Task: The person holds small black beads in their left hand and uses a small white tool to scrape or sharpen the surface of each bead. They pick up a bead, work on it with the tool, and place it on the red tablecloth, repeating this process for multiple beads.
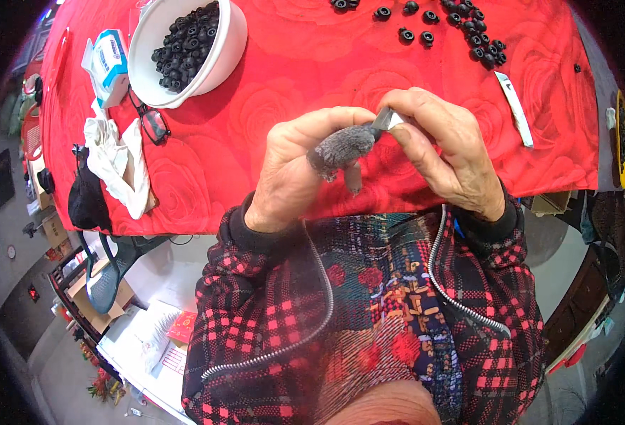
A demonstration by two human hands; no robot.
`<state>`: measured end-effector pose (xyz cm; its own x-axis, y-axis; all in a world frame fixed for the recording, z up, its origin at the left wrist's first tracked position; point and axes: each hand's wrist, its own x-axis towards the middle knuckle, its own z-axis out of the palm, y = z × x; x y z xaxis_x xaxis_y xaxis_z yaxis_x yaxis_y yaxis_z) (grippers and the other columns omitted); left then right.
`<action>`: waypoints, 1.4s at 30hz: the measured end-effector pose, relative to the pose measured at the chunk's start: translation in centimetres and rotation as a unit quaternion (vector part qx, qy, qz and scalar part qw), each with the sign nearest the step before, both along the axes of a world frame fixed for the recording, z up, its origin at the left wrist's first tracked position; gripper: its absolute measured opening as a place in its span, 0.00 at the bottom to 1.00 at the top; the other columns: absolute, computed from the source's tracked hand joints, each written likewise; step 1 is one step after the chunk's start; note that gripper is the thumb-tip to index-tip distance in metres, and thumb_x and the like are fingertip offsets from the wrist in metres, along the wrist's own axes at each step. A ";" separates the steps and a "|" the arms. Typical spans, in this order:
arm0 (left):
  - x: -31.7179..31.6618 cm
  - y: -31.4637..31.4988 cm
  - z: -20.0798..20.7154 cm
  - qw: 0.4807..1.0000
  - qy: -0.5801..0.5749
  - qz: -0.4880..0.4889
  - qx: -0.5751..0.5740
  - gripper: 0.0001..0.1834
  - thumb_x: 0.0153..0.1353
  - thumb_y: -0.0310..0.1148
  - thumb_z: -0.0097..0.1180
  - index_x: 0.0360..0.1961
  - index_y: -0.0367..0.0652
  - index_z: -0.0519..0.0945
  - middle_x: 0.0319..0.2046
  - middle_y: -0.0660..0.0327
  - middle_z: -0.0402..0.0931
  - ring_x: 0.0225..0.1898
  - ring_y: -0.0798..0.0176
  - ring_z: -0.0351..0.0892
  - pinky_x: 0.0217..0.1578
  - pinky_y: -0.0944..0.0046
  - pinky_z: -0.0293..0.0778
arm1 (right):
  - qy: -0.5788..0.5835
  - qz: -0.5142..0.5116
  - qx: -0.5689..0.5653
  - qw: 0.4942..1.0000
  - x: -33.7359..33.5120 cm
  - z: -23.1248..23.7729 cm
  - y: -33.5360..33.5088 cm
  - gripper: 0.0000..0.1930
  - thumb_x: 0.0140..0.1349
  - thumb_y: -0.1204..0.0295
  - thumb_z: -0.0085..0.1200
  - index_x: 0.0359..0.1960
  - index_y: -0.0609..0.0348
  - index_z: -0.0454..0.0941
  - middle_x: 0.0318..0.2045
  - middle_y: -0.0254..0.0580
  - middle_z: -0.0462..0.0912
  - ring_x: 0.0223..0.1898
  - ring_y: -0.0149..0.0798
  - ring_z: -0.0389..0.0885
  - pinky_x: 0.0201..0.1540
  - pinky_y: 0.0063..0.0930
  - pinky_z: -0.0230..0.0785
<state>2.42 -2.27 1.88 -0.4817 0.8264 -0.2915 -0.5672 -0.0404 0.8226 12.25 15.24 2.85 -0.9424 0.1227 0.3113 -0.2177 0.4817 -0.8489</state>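
Observation:
My left hand is closed in front of my chest, over the table's near edge. A fuzzy grey covering seems to wrap its thumb, and more grey shows at fingertips below. What this hand grips, if anything, is hidden. My right hand meets it from the right, thumb and forefinger pinching a small flat grey blade-like piece with a white part. The piece points toward the tip of the grey covering and appears to touch it. Several small round black parts lie loose at the far right of the table.
A white bowl of black parts stands far left. Near it are a blue-white box, glasses, white cloth and a black item. A white strip lies right on the red tablecloth.

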 end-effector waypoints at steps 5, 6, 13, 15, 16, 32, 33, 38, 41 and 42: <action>-0.1 0.1 -0.3 1.000 -0.024 0.007 -0.004 0.16 0.59 0.29 0.54 0.46 0.31 0.76 0.35 0.56 0.79 0.29 0.68 0.78 0.19 0.70 0.74 | 0.007 0.008 0.004 1.000 -0.2 -0.5 0.2 0.09 0.57 0.77 0.50 0.39 0.65 0.72 0.29 0.49 0.76 0.30 0.49 0.77 0.31 0.35 0.68; -0.2 0.1 -0.1 1.000 -0.022 -0.002 -0.011 0.16 0.60 0.30 0.54 0.46 0.31 0.76 0.34 0.58 0.79 0.27 0.68 0.77 0.21 0.71 0.74 | 0.008 0.009 0.007 1.000 -0.2 -0.6 0.3 0.09 0.57 0.77 0.50 0.39 0.65 0.72 0.29 0.49 0.76 0.30 0.50 0.77 0.32 0.35 0.68; -0.4 -0.1 -0.3 0.999 -0.035 -0.025 -0.005 0.16 0.61 0.32 0.53 0.46 0.32 0.76 0.32 0.61 0.77 0.23 0.69 0.75 0.23 0.72 0.72 | -0.007 0.035 0.015 0.999 -0.2 -0.8 0.7 0.09 0.57 0.77 0.50 0.40 0.66 0.72 0.30 0.50 0.76 0.32 0.51 0.77 0.33 0.35 0.69; -0.4 0.0 -0.2 0.999 -0.036 -0.025 0.001 0.16 0.61 0.31 0.53 0.46 0.33 0.76 0.32 0.61 0.77 0.23 0.69 0.75 0.23 0.71 0.72 | -0.004 0.034 0.017 0.999 -0.2 -0.9 0.7 0.09 0.57 0.77 0.50 0.40 0.66 0.72 0.31 0.51 0.76 0.32 0.51 0.77 0.33 0.35 0.69; -0.4 0.0 -0.4 0.999 -0.038 -0.023 0.008 0.15 0.61 0.31 0.53 0.46 0.33 0.76 0.32 0.61 0.77 0.23 0.69 0.75 0.23 0.71 0.72 | -0.002 0.033 0.015 0.999 -0.2 -0.9 0.7 0.09 0.57 0.77 0.50 0.40 0.66 0.72 0.31 0.51 0.76 0.32 0.51 0.77 0.33 0.35 0.69; -0.7 0.2 -0.6 0.998 -0.059 -0.029 -0.005 0.13 0.61 0.29 0.52 0.44 0.34 0.78 0.32 0.60 0.78 0.20 0.68 0.74 0.20 0.71 0.72 | -0.009 0.056 -0.027 0.998 -0.5 -1.6 1.1 0.08 0.57 0.77 0.51 0.38 0.65 0.73 0.29 0.50 0.76 0.30 0.49 0.77 0.32 0.34 0.68; -0.6 0.3 -0.7 0.998 -0.058 -0.023 -0.005 0.14 0.60 0.29 0.52 0.45 0.33 0.77 0.33 0.58 0.78 0.21 0.68 0.75 0.20 0.70 0.72 | -0.009 0.057 -0.029 0.998 -0.6 -1.7 1.2 0.08 0.57 0.77 0.51 0.38 0.65 0.73 0.29 0.49 0.76 0.30 0.49 0.77 0.31 0.34 0.68; -1.9 0.5 -1.8 0.998 -0.010 0.055 -0.036 0.18 0.57 0.30 0.56 0.46 0.30 0.74 0.32 0.58 0.76 0.22 0.68 0.75 0.19 0.70 0.71 | -0.041 0.167 0.042 0.984 0.2 -1.5 0.6 0.07 0.54 0.75 0.53 0.35 0.61 0.74 0.28 0.46 0.77 0.30 0.47 0.78 0.30 0.36 0.70; -2.1 0.6 -0.5 0.997 -0.066 0.046 0.006 0.19 0.57 0.33 0.55 0.46 0.30 0.73 0.27 0.63 0.70 0.20 0.71 0.70 0.18 0.71 0.69 | -0.051 0.134 -0.071 0.987 0.8 -1.3 0.3 0.07 0.55 0.77 0.52 0.36 0.62 0.74 0.27 0.45 0.77 0.28 0.45 0.77 0.30 0.33 0.69; -1.9 0.6 -0.3 0.997 -0.073 0.034 0.009 0.20 0.58 0.34 0.55 0.46 0.30 0.72 0.26 0.63 0.69 0.20 0.71 0.69 0.17 0.71 0.69 | -0.064 0.111 -0.120 0.985 0.7 -1.0 0.8 0.08 0.55 0.78 0.51 0.38 0.63 0.73 0.27 0.46 0.76 0.28 0.44 0.78 0.31 0.31 0.68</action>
